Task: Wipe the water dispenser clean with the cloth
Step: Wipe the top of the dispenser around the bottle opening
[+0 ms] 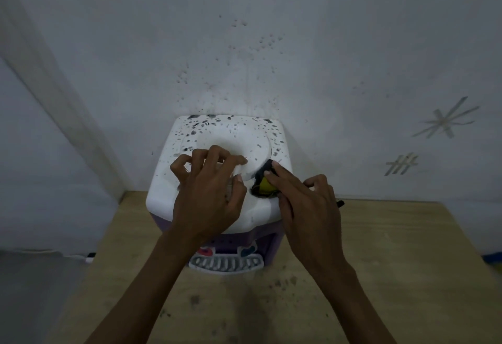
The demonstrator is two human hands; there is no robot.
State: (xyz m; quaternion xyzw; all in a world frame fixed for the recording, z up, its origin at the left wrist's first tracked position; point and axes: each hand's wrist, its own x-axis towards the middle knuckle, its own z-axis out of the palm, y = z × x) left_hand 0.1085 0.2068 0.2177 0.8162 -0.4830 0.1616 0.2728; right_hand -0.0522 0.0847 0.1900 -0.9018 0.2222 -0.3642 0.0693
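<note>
Lying under right hand (pixel 304 202) fingers (pixel 274 172): cloth (pixel 264 180)

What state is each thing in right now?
water dispenser: upright on the table, top dotted with dark spots at the back
cloth: bunched, pressed on the dispenser top
right hand: holds the cloth
left hand: fingers curled, rests on the dispenser top
table: smudged

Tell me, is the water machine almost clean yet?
Not yet. The front of the dispenser top looks white and spot-free. Right now the right hand presses a dark and yellow cloth onto the top beside the round cap, while the left hand steadies it. Still left: dark spots all over the back of the top, plus specks on the table.
</note>
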